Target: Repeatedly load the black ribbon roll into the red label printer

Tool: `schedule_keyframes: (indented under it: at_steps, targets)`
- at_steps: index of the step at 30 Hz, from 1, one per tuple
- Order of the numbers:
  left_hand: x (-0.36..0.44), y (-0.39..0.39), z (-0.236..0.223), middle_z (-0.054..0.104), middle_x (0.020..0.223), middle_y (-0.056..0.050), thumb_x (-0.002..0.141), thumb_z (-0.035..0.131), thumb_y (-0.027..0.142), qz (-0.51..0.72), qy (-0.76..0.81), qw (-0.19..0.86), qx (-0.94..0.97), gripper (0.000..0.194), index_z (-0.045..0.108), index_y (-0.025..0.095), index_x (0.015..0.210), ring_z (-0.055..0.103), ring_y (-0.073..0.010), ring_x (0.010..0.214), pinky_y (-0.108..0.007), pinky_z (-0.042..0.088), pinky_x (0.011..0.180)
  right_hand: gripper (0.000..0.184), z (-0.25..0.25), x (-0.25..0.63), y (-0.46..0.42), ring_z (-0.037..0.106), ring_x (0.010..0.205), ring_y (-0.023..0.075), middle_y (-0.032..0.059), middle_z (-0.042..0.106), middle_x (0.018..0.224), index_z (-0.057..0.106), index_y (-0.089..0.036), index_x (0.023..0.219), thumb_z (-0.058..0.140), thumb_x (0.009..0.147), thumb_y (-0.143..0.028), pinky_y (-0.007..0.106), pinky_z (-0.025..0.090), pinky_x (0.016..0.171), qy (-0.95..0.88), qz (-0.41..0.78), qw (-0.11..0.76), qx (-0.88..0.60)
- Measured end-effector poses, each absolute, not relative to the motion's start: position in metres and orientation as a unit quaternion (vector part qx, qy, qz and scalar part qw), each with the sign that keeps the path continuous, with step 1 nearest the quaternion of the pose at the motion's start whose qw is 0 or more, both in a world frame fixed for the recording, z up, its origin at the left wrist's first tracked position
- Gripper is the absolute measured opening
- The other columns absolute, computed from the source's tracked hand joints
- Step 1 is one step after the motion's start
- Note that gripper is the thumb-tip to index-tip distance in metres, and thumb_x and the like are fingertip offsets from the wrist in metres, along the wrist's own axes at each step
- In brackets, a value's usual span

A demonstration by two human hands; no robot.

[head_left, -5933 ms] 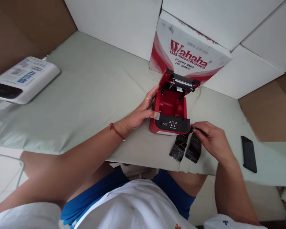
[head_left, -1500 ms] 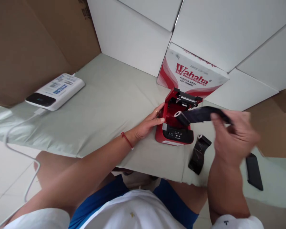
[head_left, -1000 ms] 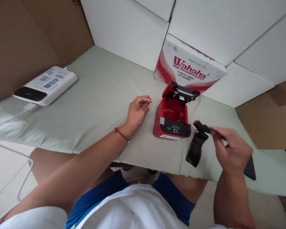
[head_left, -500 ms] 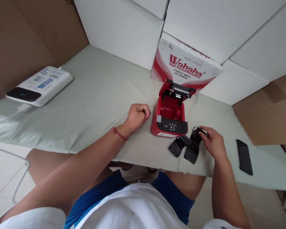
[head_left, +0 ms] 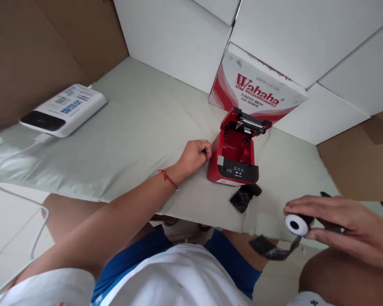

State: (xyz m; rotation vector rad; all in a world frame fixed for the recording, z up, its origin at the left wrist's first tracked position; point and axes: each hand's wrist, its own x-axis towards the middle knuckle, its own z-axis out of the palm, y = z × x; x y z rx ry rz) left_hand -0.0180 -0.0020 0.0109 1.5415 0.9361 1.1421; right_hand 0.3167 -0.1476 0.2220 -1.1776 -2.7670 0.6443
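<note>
My left hand [head_left: 196,156] rests on the cloth as a loose fist beside the red printer [head_left: 213,168], with nothing visible in it. The printer's lid [head_left: 247,122] is tilted up, and its red inner bay shows no roll. At the lower right, my right hand [head_left: 335,221] grips a black paper roll [head_left: 296,225] between thumb and fingers. The roll's white end with a dark centre hole faces me, and a loose black strip [head_left: 274,250] hangs from it past the table edge. A second black roll with a loose strip [head_left: 241,199] lies just in front of the printer.
Behind the printer stands a white and red Wahaha carton [head_left: 258,91] against white panels. A white device [head_left: 65,111] with a cable lies at the left. Brown cardboard [head_left: 364,157] borders the right side. Behind my right hand, a dark phone is mostly hidden.
My right hand has lifted the black paper roll off the cloth and carried it right and nearer to me, its strip trailing. The left fist stays by the printer; the view has shifted slightly.
</note>
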Motion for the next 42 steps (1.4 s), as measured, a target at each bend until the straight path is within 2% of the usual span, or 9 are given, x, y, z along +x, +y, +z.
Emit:
schedule_keyframes:
  at_steps: [5,9,14,18,25,28,33,37,42]
  targets:
    - [-0.018,-0.003,0.008,0.066,0.067,0.001,0.057,0.046,0.007,0.498,0.402,0.444,0.627,0.021,0.062,0.021,0.061,0.059,-0.0143,0.066,-0.029,0.045,0.066,0.037,0.211,0.251,-0.086,0.083,0.106,0.0248,0.0023,0.086,0.127,0.08,-0.032,0.138,0.069,0.106,-0.045,0.033,0.067,0.085,-0.846,0.212,0.107,-0.478]
    - [-0.02,-0.022,0.013,0.066,0.077,-0.001,0.07,0.047,0.002,0.565,0.413,0.34,0.628,0.025,0.064,0.021,0.072,0.062,-0.0149,0.073,-0.029,0.05,0.07,0.034,0.179,0.21,-0.031,0.078,0.1,0.0249,0.0062,0.086,0.119,0.081,-0.022,0.13,0.063,0.101,-0.026,0.035,0.06,0.087,-0.811,0.193,0.031,-0.552]
    - [-0.017,-0.074,0.027,0.069,0.133,-0.012,0.086,0.057,0.007,0.585,0.362,0.181,0.703,0.05,0.068,0.023,0.132,0.071,-0.0254,0.121,-0.042,0.062,0.099,0.038,0.165,0.183,-0.005,0.076,0.114,0.0263,0.0116,0.082,0.134,0.077,-0.018,0.136,0.06,0.103,-0.017,0.033,0.053,0.093,-0.807,0.133,-0.126,-0.561]
    - [-0.006,-0.102,0.032,0.068,0.15,-0.016,0.093,0.061,0.015,0.54,0.291,0.105,0.783,0.07,0.049,0.024,0.161,0.062,-0.0321,0.147,-0.055,0.049,0.128,0.027,0.155,0.172,0.005,0.076,0.106,0.03,0.0181,0.083,0.121,0.081,-0.013,0.121,0.062,0.102,-0.019,0.035,0.049,0.08,-0.807,0.099,-0.19,-0.551]
    - [0.013,-0.098,0.035,0.086,0.118,-0.004,0.105,0.068,0.019,0.528,0.302,0.011,0.794,0.02,0.074,0.024,0.123,0.073,-0.0236,0.131,-0.045,0.048,0.126,0.021,0.155,0.169,0.003,0.077,0.102,0.0284,0.0152,0.084,0.117,0.084,-0.019,0.114,0.068,0.101,-0.023,0.034,0.049,0.076,-0.812,0.081,-0.208,-0.539]
    - [0.013,-0.097,0.038,0.088,0.109,0.0,0.106,0.069,0.016,0.551,0.283,-0.007,0.785,0.016,0.077,0.024,0.117,0.075,-0.0195,0.122,-0.041,0.049,0.124,0.027,0.175,0.182,-0.014,0.078,0.102,0.024,0.0078,0.086,0.118,0.084,-0.025,0.123,0.064,0.106,-0.03,0.032,0.054,0.084,-0.833,0.102,-0.115,-0.531]
    - [0.011,-0.1,0.041,0.088,0.113,0.0,0.1,0.067,0.01,0.552,0.263,-0.012,0.791,0.027,0.077,0.024,0.121,0.074,-0.0193,0.125,-0.041,0.048,0.126,0.033,0.188,0.207,-0.014,0.079,0.097,0.026,0.0045,0.087,0.106,0.086,-0.026,0.112,0.057,0.111,-0.042,0.041,0.059,0.093,-0.79,0.015,0.276,-0.547]
    - [0.012,-0.103,0.042,0.087,0.116,-0.002,0.098,0.07,0.01,0.551,0.261,-0.025,0.793,0.029,0.078,0.024,0.122,0.071,-0.0193,0.129,-0.041,0.048,0.127,0.043,0.163,0.212,0.009,0.075,0.119,0.0327,0.0133,0.084,0.127,0.081,-0.019,0.129,0.05,0.114,-0.045,0.052,0.053,0.112,-0.815,-0.075,0.272,-0.507]
    - [0.011,-0.109,0.045,0.087,0.119,-0.001,0.099,0.068,0.01,0.536,0.268,-0.031,0.8,0.032,0.078,0.025,0.125,0.068,-0.019,0.132,-0.04,0.045,0.13,0.046,0.146,0.211,-0.017,0.077,0.109,0.0308,0.0123,0.086,0.121,0.081,-0.019,0.128,0.045,0.118,-0.045,0.047,0.059,0.1,-0.823,-0.061,0.235,-0.514]
